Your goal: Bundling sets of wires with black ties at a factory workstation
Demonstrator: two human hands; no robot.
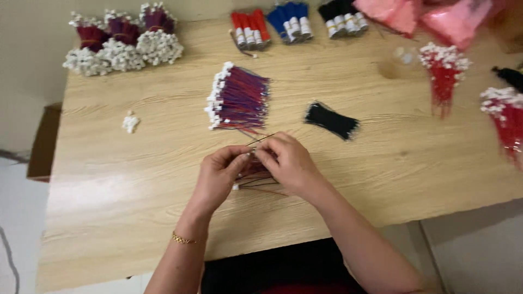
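My left hand (pixel 219 173) and my right hand (pixel 287 162) meet over the wooden table (pixel 125 179) and together pinch a small bundle of thin red and dark wires (pixel 255 170) with white connector ends. Loose wire tails stick out below and above the hands. Just beyond the hands lies a fanned pile of red and blue wires with white connectors (pixel 237 98). To its right lies a bunch of short black ties (pixel 331 120).
Tied wire bundles with white connectors (pixel 122 46) sit at the back left. Red, blue and black taped bundles (pixel 294 22) line the back edge. Pink bags (pixel 430 13) and red wire bundles (pixel 444 68) lie at the right. A few white connectors (pixel 130 122) lie loose.
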